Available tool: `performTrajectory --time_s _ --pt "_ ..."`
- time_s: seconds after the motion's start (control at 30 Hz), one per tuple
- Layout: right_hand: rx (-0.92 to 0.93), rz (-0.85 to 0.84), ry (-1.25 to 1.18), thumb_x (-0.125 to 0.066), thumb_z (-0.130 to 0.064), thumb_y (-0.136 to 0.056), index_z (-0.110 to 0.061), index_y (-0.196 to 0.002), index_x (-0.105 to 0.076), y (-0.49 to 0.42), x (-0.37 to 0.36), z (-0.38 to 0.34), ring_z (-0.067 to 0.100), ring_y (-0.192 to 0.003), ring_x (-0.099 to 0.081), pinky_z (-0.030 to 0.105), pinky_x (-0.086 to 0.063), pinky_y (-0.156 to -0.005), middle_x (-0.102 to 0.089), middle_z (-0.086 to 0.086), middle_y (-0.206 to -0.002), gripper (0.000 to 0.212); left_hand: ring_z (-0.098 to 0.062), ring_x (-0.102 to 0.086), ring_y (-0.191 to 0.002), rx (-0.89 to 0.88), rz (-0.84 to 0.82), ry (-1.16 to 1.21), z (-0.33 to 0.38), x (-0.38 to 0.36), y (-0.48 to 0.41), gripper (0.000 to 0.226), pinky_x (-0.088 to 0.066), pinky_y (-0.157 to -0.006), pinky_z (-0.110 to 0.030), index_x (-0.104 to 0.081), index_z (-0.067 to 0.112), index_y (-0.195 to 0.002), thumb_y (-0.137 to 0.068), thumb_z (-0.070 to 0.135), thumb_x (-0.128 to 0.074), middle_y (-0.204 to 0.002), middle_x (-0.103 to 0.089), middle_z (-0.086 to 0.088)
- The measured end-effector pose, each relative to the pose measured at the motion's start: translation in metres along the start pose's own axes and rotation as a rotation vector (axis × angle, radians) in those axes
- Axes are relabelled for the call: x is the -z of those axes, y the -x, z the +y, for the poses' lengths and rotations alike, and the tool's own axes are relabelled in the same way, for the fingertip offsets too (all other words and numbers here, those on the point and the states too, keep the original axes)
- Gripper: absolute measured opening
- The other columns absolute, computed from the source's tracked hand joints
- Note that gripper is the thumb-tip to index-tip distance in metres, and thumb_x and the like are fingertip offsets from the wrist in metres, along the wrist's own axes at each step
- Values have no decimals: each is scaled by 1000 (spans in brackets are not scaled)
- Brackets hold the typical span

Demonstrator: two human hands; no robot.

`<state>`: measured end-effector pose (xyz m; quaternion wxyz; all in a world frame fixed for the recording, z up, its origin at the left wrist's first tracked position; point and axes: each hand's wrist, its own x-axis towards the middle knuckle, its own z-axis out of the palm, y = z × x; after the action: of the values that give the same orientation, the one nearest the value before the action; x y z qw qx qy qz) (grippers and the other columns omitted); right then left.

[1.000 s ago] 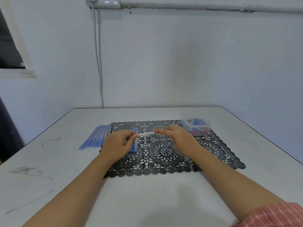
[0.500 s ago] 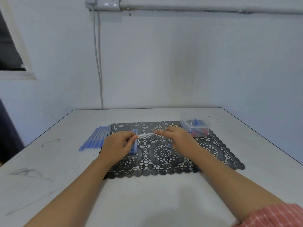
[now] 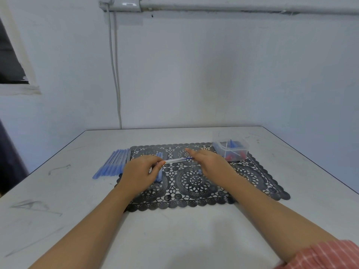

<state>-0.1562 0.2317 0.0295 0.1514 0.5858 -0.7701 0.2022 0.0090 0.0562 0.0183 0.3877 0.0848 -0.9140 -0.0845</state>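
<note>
While our left hand [image 3: 141,172] pinches the clear pen tube [image 3: 177,160] over the mat [image 3: 252,177] and our right hand [image 3: 211,164] pinches its blue end, we seem mid-assembly, needing a straight, aligned push next.

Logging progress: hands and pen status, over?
Both busy: left hand, right hand each pinch an end of clear pen, above mat. Loose blue pens under left hand.

We see a black lace mat [image 3: 252,177] on the worktop [image 3: 174,239], a row of blue pens [image 3: 113,164] beside the mat's left edge, and a clear box [image 3: 231,150] on its far right corner.
</note>
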Motion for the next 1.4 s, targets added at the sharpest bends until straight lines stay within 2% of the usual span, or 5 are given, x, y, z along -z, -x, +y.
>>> performTrajectory --time_s 0.13,0.27,0.47,0.9,1.4 --pt "-111 215 10 -55 -25 -92 -13 -118 -63 1 4 -4 21 -91 -61 35 -53 -76 -67 6 -102 30 3 -47 -61 11 4 -15 -1 0 0 38 -29 -53 -8 -71 22 -98 -90 46 -42 -73 -65 14" --pt "-196 331 161 -65 -41 -83 -12 -92 -74 2 5 -2 21 -80 -63 34 -53 -69 -70 5 -85 32 1 -48 -60 0 9 -11 -1 0 -1 36 -30 -53 -9 -71 21 -98 -90 43 -44 -73 -66 12" --pt "-282 279 170 -59 -53 -81 -15 -97 -73 1 9 -7 18 -91 -58 33 -51 -74 -68 2 -94 44 -2 -53 -61 -10 4 -10 -2 -1 0 35 -35 -53 -10 -71 21 -96 -90 43 -45 -72 -67 11" --pt "10 386 -109 -74 3 -69 -7 -80 -73 3 -3 -26 21 -68 -62 27 -53 -61 -66 6 -74 15 -3 -57 -66 -69 20 -5 0 -4 0 41 -48 -55 -22 -71 23 -92 -90 48 -38 -75 -67 12" --pt "-118 327 -406 -61 9 -78 -13 -94 -73 2 0 -33 9 -78 -61 14 -50 -74 -70 2 -89 30 -5 -58 -66 -92 40 -24 0 -7 0 40 -48 -50 -26 -70 24 -92 -91 47 -37 -74 -67 12"
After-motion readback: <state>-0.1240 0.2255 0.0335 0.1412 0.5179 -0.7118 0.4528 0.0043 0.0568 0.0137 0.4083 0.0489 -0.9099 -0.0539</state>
